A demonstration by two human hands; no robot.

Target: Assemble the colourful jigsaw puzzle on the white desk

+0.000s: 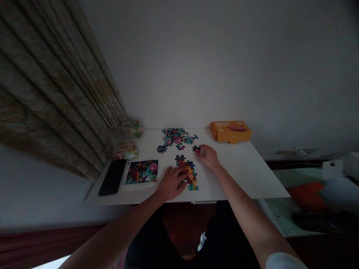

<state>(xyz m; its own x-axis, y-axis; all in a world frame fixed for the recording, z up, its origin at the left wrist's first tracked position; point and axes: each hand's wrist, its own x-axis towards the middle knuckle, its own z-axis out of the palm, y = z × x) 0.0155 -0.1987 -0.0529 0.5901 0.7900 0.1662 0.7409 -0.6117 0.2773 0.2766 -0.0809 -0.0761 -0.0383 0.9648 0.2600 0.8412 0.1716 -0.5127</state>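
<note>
My right hand [209, 157] pinches a dark jigsaw puzzle piece [196, 149] with red on it, at the upper right of a partly joined puzzle section [190, 168]. That section is brown, orange and teal and lies flat on the white table. My left hand [171, 183] rests at its left side, fingers spread and the fingertips on its edge; they hide part of it. Behind both hands sits a heap of loose puzzle pieces [175, 136], with one dark piece [162, 149] lying apart at its left front.
A picture card [141, 172] lies left of my left hand, beside a black phone [112, 177]. Plastic bags of pieces [126, 149] stand by the curtain [84, 74]. An orange box [230, 131] is at the back right of the white table [246, 172], against the wall.
</note>
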